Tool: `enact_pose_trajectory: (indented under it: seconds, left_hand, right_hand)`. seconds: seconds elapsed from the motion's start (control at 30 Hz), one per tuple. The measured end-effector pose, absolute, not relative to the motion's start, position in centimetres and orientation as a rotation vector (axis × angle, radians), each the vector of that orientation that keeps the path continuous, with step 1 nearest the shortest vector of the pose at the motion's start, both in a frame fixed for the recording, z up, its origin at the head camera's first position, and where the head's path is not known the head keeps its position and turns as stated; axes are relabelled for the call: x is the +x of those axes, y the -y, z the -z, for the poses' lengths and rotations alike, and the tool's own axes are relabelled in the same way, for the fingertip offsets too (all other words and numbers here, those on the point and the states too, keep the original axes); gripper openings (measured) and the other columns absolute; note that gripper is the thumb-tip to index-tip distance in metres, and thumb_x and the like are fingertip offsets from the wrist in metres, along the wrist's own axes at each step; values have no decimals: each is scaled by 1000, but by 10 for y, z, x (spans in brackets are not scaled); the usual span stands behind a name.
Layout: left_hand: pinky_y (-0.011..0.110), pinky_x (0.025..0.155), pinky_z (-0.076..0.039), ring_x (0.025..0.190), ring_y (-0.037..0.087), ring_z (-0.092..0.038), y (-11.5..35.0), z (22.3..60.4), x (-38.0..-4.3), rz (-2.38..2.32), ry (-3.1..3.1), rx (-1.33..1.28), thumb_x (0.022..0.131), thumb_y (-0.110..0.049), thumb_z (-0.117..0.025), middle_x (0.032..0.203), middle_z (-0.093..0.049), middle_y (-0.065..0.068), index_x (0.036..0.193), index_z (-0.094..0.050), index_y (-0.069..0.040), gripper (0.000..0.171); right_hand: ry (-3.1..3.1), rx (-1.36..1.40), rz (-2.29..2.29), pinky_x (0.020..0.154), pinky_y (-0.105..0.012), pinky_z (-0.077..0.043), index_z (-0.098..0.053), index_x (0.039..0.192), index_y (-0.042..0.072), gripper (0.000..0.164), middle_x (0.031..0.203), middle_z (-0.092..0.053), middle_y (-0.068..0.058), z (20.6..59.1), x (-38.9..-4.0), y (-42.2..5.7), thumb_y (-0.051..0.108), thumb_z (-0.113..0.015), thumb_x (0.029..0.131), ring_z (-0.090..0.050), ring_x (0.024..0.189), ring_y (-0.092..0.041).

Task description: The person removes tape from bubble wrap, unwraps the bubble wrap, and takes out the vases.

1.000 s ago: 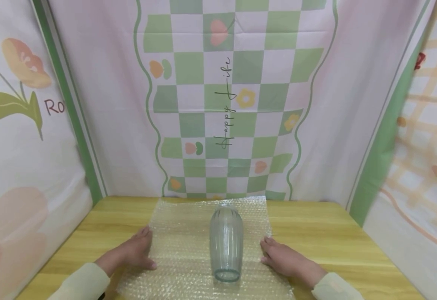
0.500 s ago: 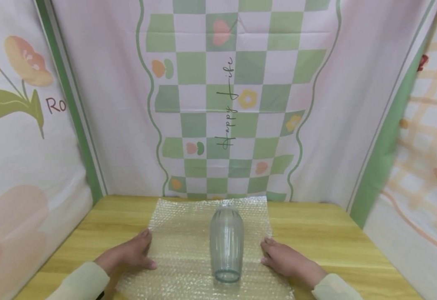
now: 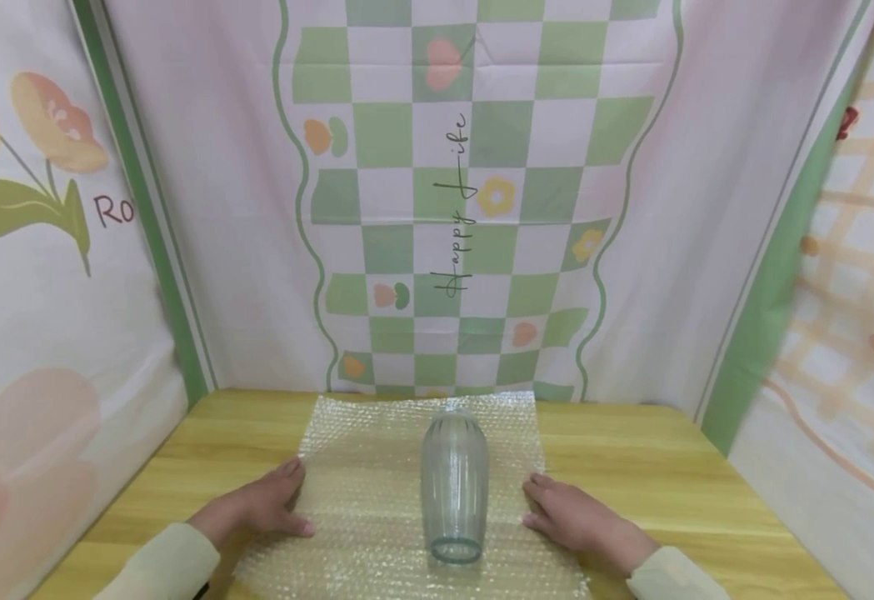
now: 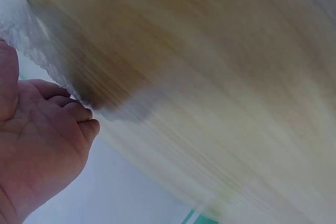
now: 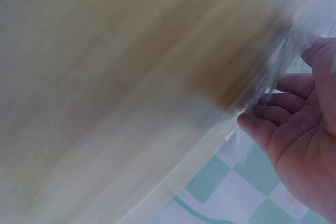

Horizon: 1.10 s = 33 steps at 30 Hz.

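Note:
A pale blue-green glass vase (image 3: 455, 487) lies on its side on a sheet of bubble wrap (image 3: 362, 483), its round base towards me and its neck towards the back. At the sheet's left edge, my left hand (image 3: 267, 502) rests with thumb and fingers spread apart. Across from it, my right hand (image 3: 579, 512) touches the right edge, fingers fairly straight. Fingertips of the left hand (image 4: 42, 135) meet the wrap's border in the left wrist view. The right wrist view has the right hand (image 5: 299, 129) with its fingertips at the clear edge. Neither hand touches the vase.
Under the sheet is a wood-grain table (image 3: 631, 467), showing at both sides. A checked, printed cloth (image 3: 447, 192) hangs behind it. Patterned cloths (image 3: 54, 333) also stand along the left and right.
Both hands stay at the edges of the bubble wrap, and the vase lies as before. The head view has shifted very slightly.

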<state>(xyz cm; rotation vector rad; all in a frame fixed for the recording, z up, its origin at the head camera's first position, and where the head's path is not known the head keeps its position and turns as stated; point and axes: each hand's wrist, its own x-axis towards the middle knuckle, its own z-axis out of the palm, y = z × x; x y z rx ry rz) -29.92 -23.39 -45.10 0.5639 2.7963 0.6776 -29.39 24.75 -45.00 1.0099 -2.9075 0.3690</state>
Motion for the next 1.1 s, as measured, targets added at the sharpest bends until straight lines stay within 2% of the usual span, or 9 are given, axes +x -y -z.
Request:
enact_pose_trajectory:
  seconds: [0.47, 0.53, 0.7, 0.77, 0.9, 1.1]
  left_hand:
    - [61, 112, -14, 138, 53, -14, 234, 450, -298, -686, -2793, 565, 74, -45, -80, 150, -13, 39, 141, -26, 20, 108]
    - [61, 113, -14, 138, 52, -14, 234, 450, -298, -687, -2792, 564, 74, -45, -80, 150, -13, 39, 141, -26, 20, 108]
    - [60, 113, -14, 139, 51, -13, 234, 450, -300, -682, -2780, 545, 74, -45, -80, 151, -12, 38, 142, -26, 19, 108]
    - [60, 113, -14, 139, 51, -12, 234, 450, -301, -680, -2775, 541, 74, -45, -80, 151, -12, 38, 142, -26, 19, 108]
    - [60, 113, -14, 139, 51, -12, 233, 450, -302, -682, -2774, 539, 74, -45, -80, 150, -12, 39, 142, -25, 19, 108]
    - [59, 114, -14, 139, 51, -12, 233, 452, -302, -681, -2773, 546, 74, -45, -79, 150, -12, 40, 141, -25, 20, 108]
  right_hand:
    - [2906, 972, -455, 101, -60, -38, -56, 124, -12, 51, 130, -50, -36, 447, -296, -252, 26, -64, 93, -48, 120, -50]
    - [2875, 975, -475, 97, -57, -44, -59, 119, -8, 43, 119, -59, -28, 446, -298, -252, 25, -65, 92, -57, 112, -42]
    - [2837, 898, -562, 92, -54, -49, -57, 121, -7, 41, 112, -64, -21, 440, -302, -249, 22, -66, 92, -61, 103, -37]
    - [2855, 830, -632, 97, -58, -44, -54, 126, -12, 47, 121, -59, -29, 436, -303, -245, 21, -64, 93, -56, 112, -45]
    - [2872, 725, -771, 102, -58, -39, -53, 128, -13, 47, 128, -55, -29, 427, -307, -232, 21, -61, 96, -51, 119, -46]
    - [2840, 627, -928, 103, -56, -39, -52, 131, -12, 51, 131, -54, -28, 414, -309, -210, 26, -59, 98, -51, 121, -44]
